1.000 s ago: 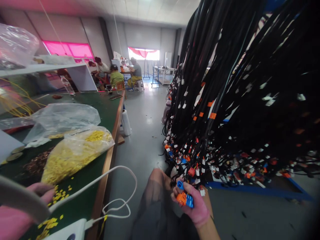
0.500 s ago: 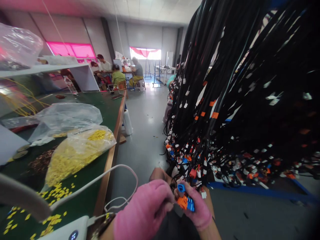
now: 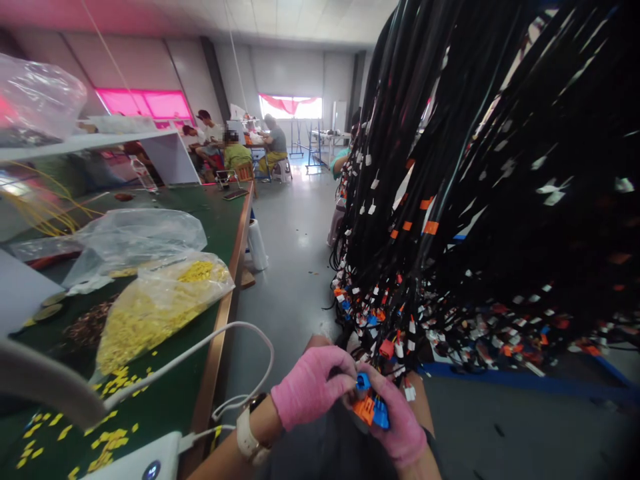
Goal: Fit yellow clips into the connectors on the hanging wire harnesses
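My right hand (image 3: 397, 420), in a pink glove with bare fingertips, is closed around a small bunch of wire connectors. In it show a blue connector (image 3: 363, 382) at the top, an orange connector (image 3: 364, 410) below and another blue connector (image 3: 381, 415) beside that. My left hand (image 3: 317, 387), gloved the same way, has its thumb and fingers pinched together at the left side of the upper blue connector. Whatever lies between those fingertips is too small or hidden to make out.
Black wire harnesses (image 3: 400, 153) hang on the right over a blue-edged rack (image 3: 500, 377). The green bench (image 3: 165, 417) at left bears a bag of yellow pieces (image 3: 150, 320), loose yellow pieces (image 3: 113, 440), a white power bank (image 3: 137, 460) and a cable (image 3: 200, 343). Several people sit far back.
My left hand has moved right and slightly forward, its fingertips now at the upper blue connector, and its wristwatch has come into view. My right hand still holds the connectors, almost in place.
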